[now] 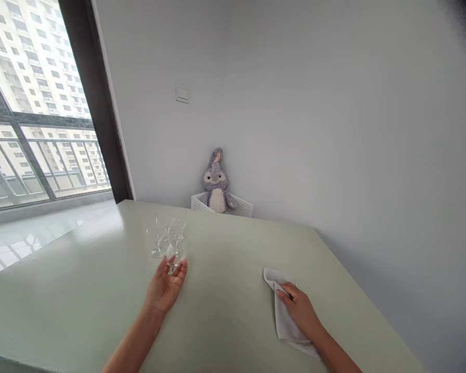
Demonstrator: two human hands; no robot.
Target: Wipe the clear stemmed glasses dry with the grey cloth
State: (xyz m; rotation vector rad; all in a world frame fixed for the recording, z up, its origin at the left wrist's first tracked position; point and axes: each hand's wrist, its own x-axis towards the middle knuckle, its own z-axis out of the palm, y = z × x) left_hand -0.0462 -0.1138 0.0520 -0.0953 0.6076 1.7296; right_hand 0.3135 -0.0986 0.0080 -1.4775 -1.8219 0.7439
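Observation:
Several clear stemmed glasses stand close together on the pale green table, left of the middle. My left hand is palm up at the front of this group, its fingers curled around the lower part of the nearest glass. On the right, my right hand is closed on a white cloth, pinching it between thumb and fingers. The cloth hangs partly folded and spreads over the tabletop under the hand.
The pale green table reaches back to the wall. Behind its far edge a grey plush toy sits in a white perforated basket. A window is at the left, and a switch is on the wall.

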